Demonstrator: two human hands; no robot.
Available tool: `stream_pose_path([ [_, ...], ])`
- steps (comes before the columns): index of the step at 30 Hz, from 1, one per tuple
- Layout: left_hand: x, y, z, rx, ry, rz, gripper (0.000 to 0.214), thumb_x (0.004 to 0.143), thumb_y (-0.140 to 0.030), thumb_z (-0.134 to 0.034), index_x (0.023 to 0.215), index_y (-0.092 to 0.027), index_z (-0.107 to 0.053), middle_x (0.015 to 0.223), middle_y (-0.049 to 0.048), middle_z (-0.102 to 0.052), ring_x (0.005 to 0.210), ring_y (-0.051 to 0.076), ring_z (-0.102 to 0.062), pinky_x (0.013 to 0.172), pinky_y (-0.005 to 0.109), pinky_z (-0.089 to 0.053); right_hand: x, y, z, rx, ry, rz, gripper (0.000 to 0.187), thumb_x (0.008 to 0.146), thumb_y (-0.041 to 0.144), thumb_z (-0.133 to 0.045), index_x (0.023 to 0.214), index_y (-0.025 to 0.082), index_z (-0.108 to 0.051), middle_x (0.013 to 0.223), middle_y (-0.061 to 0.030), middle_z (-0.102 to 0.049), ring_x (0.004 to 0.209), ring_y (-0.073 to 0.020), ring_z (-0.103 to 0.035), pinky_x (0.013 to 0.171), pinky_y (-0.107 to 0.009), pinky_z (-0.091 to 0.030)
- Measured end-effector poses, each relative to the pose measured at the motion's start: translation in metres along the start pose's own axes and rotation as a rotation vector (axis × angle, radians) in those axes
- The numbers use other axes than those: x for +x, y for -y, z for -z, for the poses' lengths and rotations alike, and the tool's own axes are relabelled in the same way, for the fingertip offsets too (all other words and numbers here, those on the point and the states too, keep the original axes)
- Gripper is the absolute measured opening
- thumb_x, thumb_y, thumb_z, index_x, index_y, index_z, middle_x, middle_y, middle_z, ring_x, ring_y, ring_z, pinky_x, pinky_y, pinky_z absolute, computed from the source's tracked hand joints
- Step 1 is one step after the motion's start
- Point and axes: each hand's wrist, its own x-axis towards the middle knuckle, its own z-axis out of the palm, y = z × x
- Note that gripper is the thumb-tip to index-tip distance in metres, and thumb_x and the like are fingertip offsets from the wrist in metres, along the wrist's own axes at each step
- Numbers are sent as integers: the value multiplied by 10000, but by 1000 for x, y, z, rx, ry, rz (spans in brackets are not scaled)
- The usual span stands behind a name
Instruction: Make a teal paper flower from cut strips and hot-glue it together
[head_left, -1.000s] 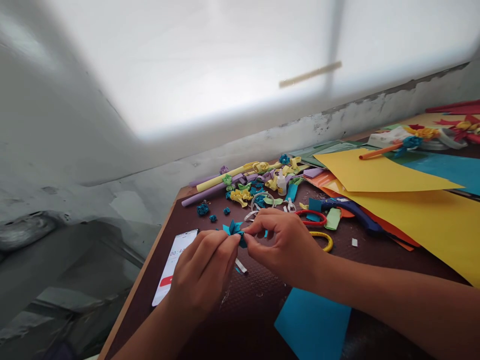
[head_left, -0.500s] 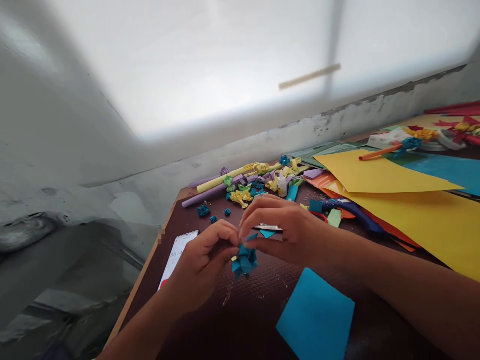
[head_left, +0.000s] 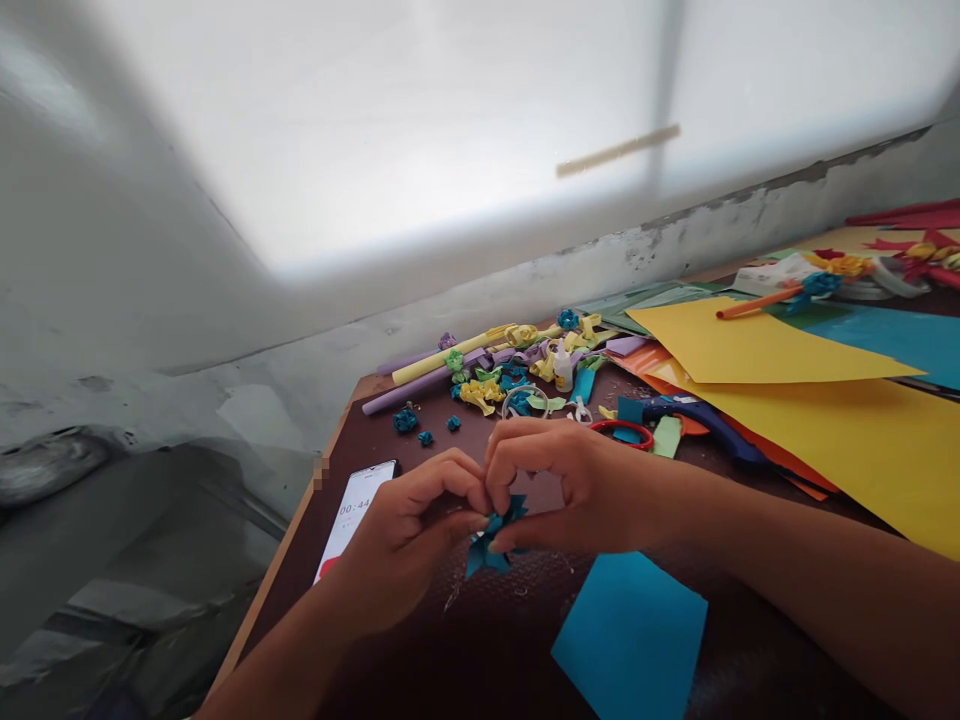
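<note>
A small blue paper flower (head_left: 489, 556) with pointed petals is held between both hands above the dark table. My left hand (head_left: 420, 520) pinches its left side between thumb and fingers. My right hand (head_left: 551, 480) has its fingers curled, thumb and fingertips closed on the flower's upper right. The fingers partly cover the flower's centre. Below my right wrist lies a flat blue paper pentagon (head_left: 634, 635). Past the hands, small blue paper flowers (head_left: 406, 420) rest on the table, and red-handled scissors (head_left: 622, 433) lie partly hidden behind my right hand.
A phone (head_left: 356, 515) showing a timer lies left, near the table edge. Rolled paper tubes (head_left: 442, 360), curled paper pieces and a small glue bottle (head_left: 562, 367) are piled at the back. Yellow sheets (head_left: 757, 345) and a dark blue-handled tool (head_left: 705, 425) lie right.
Both hands have moved slightly down with the flower, my right hand more so. Its fingers are now pressed lower onto the petals, and the red scissors handle shows more.
</note>
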Motion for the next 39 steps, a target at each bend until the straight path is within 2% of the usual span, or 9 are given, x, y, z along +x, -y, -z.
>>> stream_pose_path([
  [7,3,2,2,-143,91,233,257,958,-426,-648,874,-184,-650,854,43,-598,769,167,-527,685,288,-464,-1,0,-1,4,13,36,131,841,126,-754,916,207,-685,950,-13,-696,903,-147,-649,828,-261,-506],
  [11,3,9,3,-192,113,337,275,920,-439,-688,874,-170,-650,859,43,-609,780,168,-532,689,281,-457,-2,4,-4,-54,25,-31,173,834,114,-741,970,207,-688,983,-9,-713,926,-150,-662,829,-253,-503],
  [15,5,16,3,-202,121,367,255,939,-420,-664,932,-164,-672,962,74,-669,881,202,-595,777,316,-490,-1,9,-12,-249,16,-171,196,848,111,-742,1004,227,-713,982,-13,-732,909,-173,-678,782,-265,-488],
  [18,6,19,0,-197,117,382,230,944,-407,-661,926,-179,-679,923,43,-674,839,179,-595,766,301,-480,0,10,-18,-379,-5,-257,161,854,99,-741,949,228,-744,918,-24,-738,841,-184,-679,724,-276,-468],
  [22,5,17,-3,-196,113,445,173,954,-363,-640,946,-193,-674,936,33,-685,839,173,-608,772,303,-486,1,8,-20,-384,-3,-362,120,849,120,-765,896,230,-757,879,-17,-753,832,-196,-686,718,-288,-461],
  [26,6,15,-2,-193,103,459,159,925,-349,-660,909,-191,-667,903,23,-670,834,173,-601,765,295,-472,1,6,-16,-346,29,-306,98,876,138,-754,858,234,-744,857,1,-736,839,-180,-682,729,-275,-460],
  [29,7,17,-2,-224,96,479,180,896,-359,-691,894,-181,-666,868,18,-648,793,164,-582,731,283,-453,0,3,-14,-301,67,-236,93,896,146,-740,922,235,-748,903,-2,-739,885,-176,-680,776,-276,-467],
  [35,7,21,-5,-276,102,534,233,869,-389,-733,889,-168,-663,855,16,-640,772,151,-552,711,275,-416,-2,-3,-20,-277,62,-367,77,876,195,-746,922,255,-755,891,3,-722,823,-169,-658,721,-274,-449],
  [39,5,20,-7,-270,92,591,236,837,-381,-747,856,-165,-654,832,14,-629,737,148,-528,663,275,-390,-3,-4,-22,-329,83,-342,112,799,130,-754,863,219,-733,848,-6,-709,802,-174,-642,707,-271,-435],
])
